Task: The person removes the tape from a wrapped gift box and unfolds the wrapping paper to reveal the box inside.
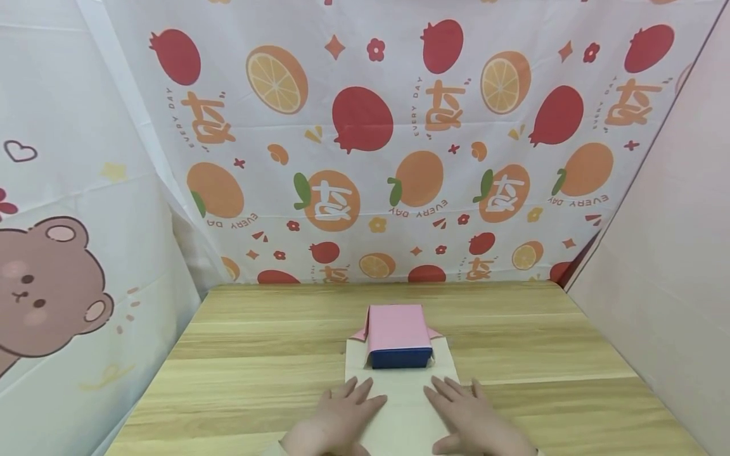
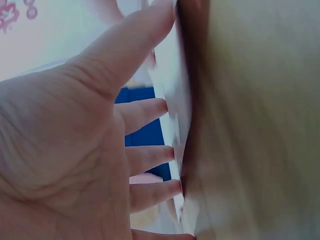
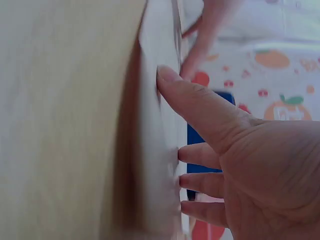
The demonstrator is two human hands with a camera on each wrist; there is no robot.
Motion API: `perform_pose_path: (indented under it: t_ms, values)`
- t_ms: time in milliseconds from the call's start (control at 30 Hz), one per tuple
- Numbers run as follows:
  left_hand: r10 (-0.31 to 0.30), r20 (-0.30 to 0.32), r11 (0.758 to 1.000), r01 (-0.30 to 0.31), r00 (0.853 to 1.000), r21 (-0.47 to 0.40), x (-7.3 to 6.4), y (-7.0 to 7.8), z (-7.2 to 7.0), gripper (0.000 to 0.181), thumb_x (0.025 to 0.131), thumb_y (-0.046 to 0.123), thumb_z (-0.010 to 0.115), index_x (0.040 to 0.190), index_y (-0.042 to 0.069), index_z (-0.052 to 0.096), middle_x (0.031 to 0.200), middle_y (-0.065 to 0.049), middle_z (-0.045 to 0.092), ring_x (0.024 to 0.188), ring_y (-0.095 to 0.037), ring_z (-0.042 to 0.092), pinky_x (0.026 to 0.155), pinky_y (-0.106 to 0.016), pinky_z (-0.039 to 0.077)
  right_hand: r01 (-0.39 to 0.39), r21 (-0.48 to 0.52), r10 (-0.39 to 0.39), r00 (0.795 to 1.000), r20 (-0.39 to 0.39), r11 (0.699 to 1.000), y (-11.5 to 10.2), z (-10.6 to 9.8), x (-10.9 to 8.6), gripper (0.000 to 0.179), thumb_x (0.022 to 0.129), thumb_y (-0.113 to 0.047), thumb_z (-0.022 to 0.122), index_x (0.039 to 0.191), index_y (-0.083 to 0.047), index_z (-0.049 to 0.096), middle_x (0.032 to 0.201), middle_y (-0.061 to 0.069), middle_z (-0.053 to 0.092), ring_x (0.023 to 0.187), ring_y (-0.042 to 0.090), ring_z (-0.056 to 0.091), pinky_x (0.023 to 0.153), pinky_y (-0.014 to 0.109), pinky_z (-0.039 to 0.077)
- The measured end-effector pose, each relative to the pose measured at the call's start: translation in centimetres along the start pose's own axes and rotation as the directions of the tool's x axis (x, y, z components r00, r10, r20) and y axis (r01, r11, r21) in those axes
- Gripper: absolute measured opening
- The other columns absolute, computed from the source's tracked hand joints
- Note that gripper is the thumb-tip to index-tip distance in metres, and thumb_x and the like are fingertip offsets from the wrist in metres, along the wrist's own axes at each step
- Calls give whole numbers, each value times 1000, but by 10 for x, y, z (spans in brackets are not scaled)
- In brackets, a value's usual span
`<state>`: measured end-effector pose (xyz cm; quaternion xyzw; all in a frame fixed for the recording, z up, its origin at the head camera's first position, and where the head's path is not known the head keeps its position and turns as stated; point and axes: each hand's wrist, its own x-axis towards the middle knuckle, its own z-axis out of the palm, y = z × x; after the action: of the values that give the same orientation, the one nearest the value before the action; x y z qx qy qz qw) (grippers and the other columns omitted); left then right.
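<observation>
A dark blue box [image 1: 402, 358] sits toward the middle of the table, its top covered by a pink flap of wrapping paper [image 1: 397, 326]. Under the box the sheet's cream side [image 1: 407, 399] faces up and runs toward me. My left hand [image 1: 339, 418] rests on the left edge of the sheet, fingers spread. Across from it, my right hand [image 1: 470, 415] touches the right edge with fingers extended. Both wrist views show the fingertips and thumbs at the paper, whose near part stands slightly off the wood. Neither hand grips the box.
The wooden table [image 1: 256, 354] extends to both sides of the sheet. A fruit-print curtain [image 1: 365, 164] hangs behind it, a bear-print curtain [image 1: 131, 253] at the left and a pale one [image 1: 667, 253] at the right. Small pink corners [image 1: 359, 334] stick out beside the box.
</observation>
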<state>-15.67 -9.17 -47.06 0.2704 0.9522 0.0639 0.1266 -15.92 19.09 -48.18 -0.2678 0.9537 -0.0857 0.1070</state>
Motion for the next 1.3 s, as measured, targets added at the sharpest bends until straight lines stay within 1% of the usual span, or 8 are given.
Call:
perform_pose_path:
  t_ms: [100,200,333,533,800,1000,1167,1300]
  values:
    - [-3,-43,1000,4,999,18,-4,-11,-2,102,55,61,83,145,31,44,155,-10,39,140,-42,37,94,-73,39,-22,48,23,1000,-18,999,14,-2,-4,100,68,-69,70,149,-19,40,156,12,38,141,40,37,102,80,18]
    - [-18,-51,1000,17,999,-26,-9,-19,-10,109,50,58,87,145,26,45,154,-14,39,139,-44,37,93,-76,36,-44,89,47,998,-36,995,23,-5,-8,104,65,-68,72,149,-15,41,156,13,37,142,43,34,102,81,15]
    - [-42,-60,995,37,997,-90,-13,-29,-18,109,49,52,89,144,20,47,153,-15,40,139,-46,36,97,-79,31,-64,105,68,997,-35,992,29,-9,-10,107,63,-70,71,149,-14,40,156,13,36,144,45,28,103,81,11]
    - [-41,-77,994,33,996,-101,-11,-35,-19,108,50,52,89,143,18,48,152,-14,42,138,-45,37,99,-77,30,-65,84,68,997,-35,994,29,-11,-9,106,64,-70,70,149,-14,39,157,13,35,144,46,27,103,81,10]
    - [-43,-69,996,37,997,-78,-11,-33,-20,105,50,52,89,142,18,50,151,-17,43,138,-46,38,102,-75,29,-73,87,76,997,-29,994,27,-11,-9,105,65,-69,71,149,-13,40,156,14,36,144,46,27,104,81,9]
    - [-46,-64,998,43,997,-43,-8,-24,-21,102,54,52,88,142,16,49,150,-19,44,137,-45,39,104,-73,31,-74,111,81,995,-64,991,24,-7,-5,89,78,-68,63,144,-11,47,152,17,42,143,45,31,105,78,14]
    - [-61,-70,998,59,996,-25,2,-14,-23,93,64,54,82,142,15,49,149,-17,46,136,-44,42,104,-71,33,-24,128,43,988,-146,991,21,-7,5,79,84,-62,62,141,-8,50,145,21,49,139,48,36,103,78,20]
    - [-78,-90,997,76,993,-28,9,-11,-23,82,74,51,77,141,12,50,147,-17,48,133,-43,44,102,-71,35,-1,118,23,983,-182,993,20,-7,14,75,87,-56,62,144,-10,46,146,22,47,138,48,36,103,77,24]
